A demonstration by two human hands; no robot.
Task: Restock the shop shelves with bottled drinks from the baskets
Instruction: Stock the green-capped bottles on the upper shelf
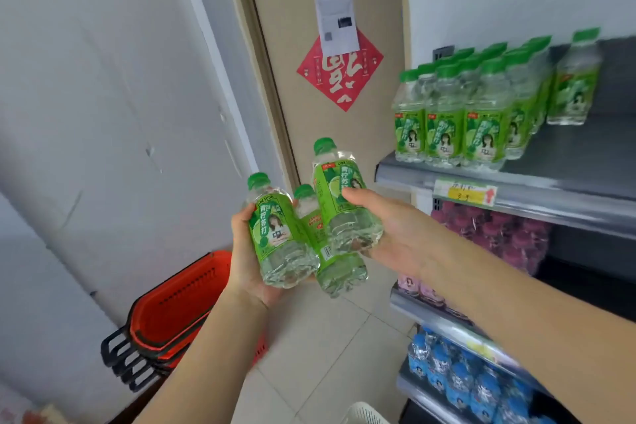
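Observation:
Three clear lime soda bottles with green caps and green labels are held up in front of me. My left hand (246,262) grips the left bottle (278,234) and the middle bottle (327,251) from below. My right hand (389,227) grips the taller-held right bottle (340,196), thumb across its label. Several matching bottles (457,113) stand in rows on the top shelf (537,182) at the right, and one more bottle (574,79) stands apart further right.
Stacked red baskets (172,306) with black handles lean by the white wall at lower left. Lower shelves hold purple bottles (495,234) and blue bottles (464,382). A beige door (309,131) with a red paper sign stands ahead. A white basket rim (364,413) shows at the bottom.

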